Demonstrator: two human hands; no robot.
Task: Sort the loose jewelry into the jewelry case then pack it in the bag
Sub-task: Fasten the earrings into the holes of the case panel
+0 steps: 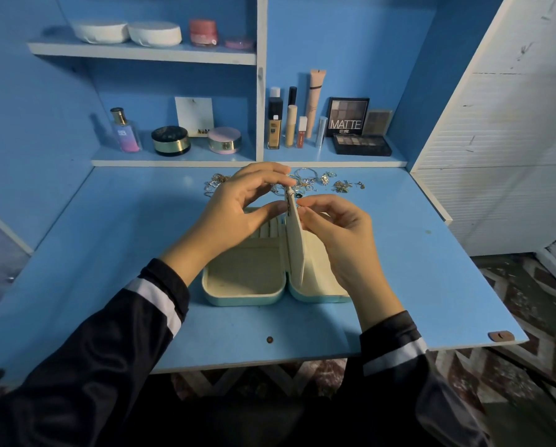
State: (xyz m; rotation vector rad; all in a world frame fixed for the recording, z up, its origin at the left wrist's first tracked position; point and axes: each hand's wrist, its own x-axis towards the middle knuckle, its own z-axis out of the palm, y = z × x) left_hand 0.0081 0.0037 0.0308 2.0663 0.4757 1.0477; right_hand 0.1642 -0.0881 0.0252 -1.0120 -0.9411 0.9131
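A light-blue jewelry case with a cream lining lies open on the blue desk. Its cream middle divider panel stands upright between the two halves. My left hand pinches the top of that panel from the left. My right hand presses a small piece of jewelry against the panel's right face near the top; the piece is too small to name. Loose jewelry, chains, rings and earrings, lies scattered on the desk just behind the case. No bag is in view.
Shelves behind the desk hold cosmetics: a perfume bottle, round compacts, foundation bottles and eyeshadow palettes. A white slatted door stands at the right. The desk's front edge ends above a patterned floor.
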